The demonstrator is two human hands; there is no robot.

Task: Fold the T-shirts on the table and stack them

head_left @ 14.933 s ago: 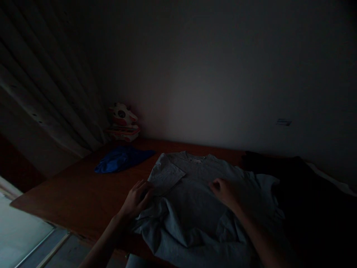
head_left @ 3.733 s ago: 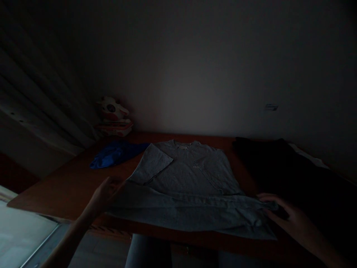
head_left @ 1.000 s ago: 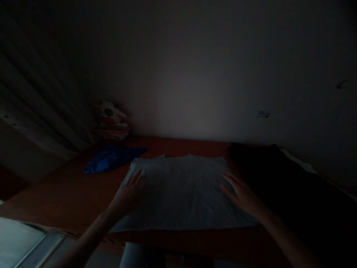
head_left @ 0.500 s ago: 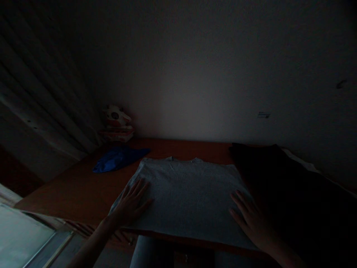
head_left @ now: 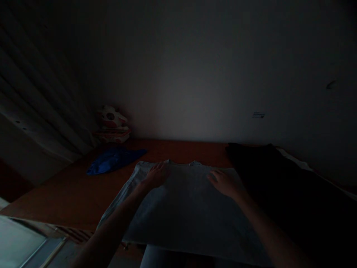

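Note:
A grey shirt [head_left: 189,208] lies spread over the wooden table, its neckline at the far side and its near edge reaching over the table's front. My left hand [head_left: 157,175] rests on the upper left of the cloth, close to the neckline, with fingers stretched forward. At the upper right, my right hand [head_left: 224,182] is over the shirt, fingers loosely bent and thumb apart; whether it presses on the fabric is hard to see in the dim light. Neither hand grips anything.
Dark cloth [head_left: 279,186] covers the table's right side, with some white material [head_left: 295,159] behind it. A blue cloth-like item [head_left: 111,160] lies at the left. Behind that, a white-and-red toy figure [head_left: 111,117] sits on a box [head_left: 114,136] by the curtain [head_left: 41,93] and wall.
Both hands have moved away from me, up the shirt toward the neckline, and closer together. The shirt's near edge now sits lower in view, farther over the table's front.

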